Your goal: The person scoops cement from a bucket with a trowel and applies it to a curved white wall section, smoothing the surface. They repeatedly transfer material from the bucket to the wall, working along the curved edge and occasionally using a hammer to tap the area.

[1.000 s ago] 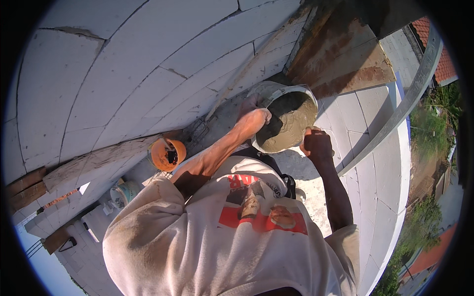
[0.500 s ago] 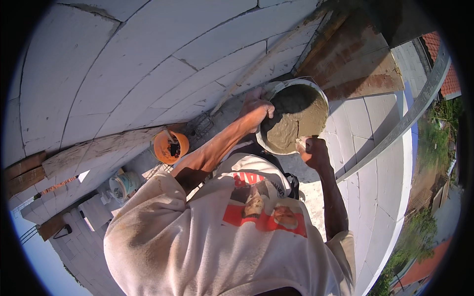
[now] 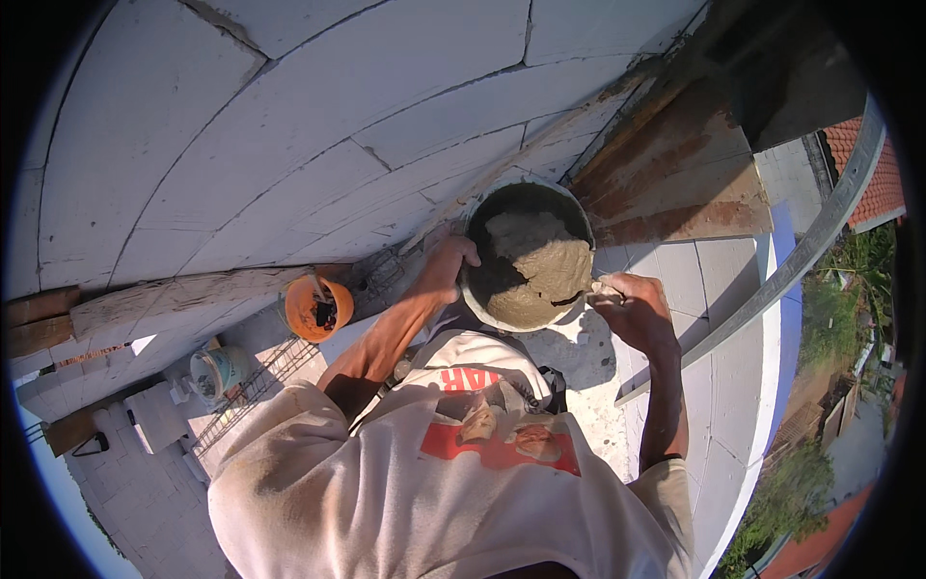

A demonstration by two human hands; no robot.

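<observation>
Both hands grasp a grey bucket [image 3: 529, 253] of wet mortar: the left hand [image 3: 446, 265] grips its rim, the right hand [image 3: 632, 307] clasps the opposite edge. An orange bucket [image 3: 316, 308] sits well below, near white block walls [image 3: 289, 145].

My one view: head-worn fisheye, looking steeply down, close over the mortar bucket [image 3: 529, 256] and block wall [image 3: 289, 135].

A bucket [image 3: 529, 253] with mortar [image 3: 540, 265] in it sits between the left hand [image 3: 446, 262] and right hand [image 3: 627, 307], against the block wall [image 3: 289, 125], with a smaller bucket [image 3: 316, 307] and a plank [image 3: 174, 301] to its left.
</observation>
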